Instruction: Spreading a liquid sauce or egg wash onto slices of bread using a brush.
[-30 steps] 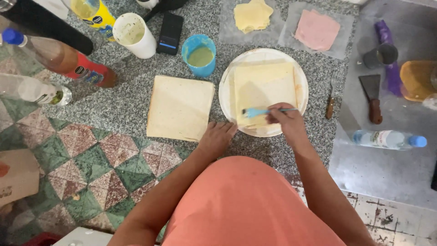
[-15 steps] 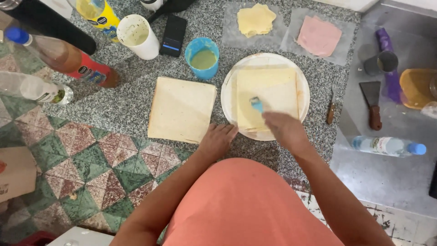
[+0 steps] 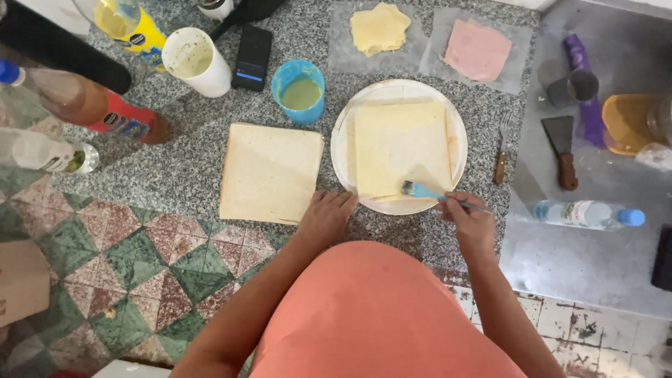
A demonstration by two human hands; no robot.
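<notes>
While the left hand (image 3: pixel 325 217) rests flat, the right hand (image 3: pixel 470 222) grips a blue brush (image 3: pixel 420 190) on the bread (image 3: pixel 400 147).

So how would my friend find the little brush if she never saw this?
Find the round white plate on the speckled grey counter, with a pale square slice on it. At the slice's near corner lies a small blue brush, held by the right hand. Nothing else touching the plate is blue.
</notes>
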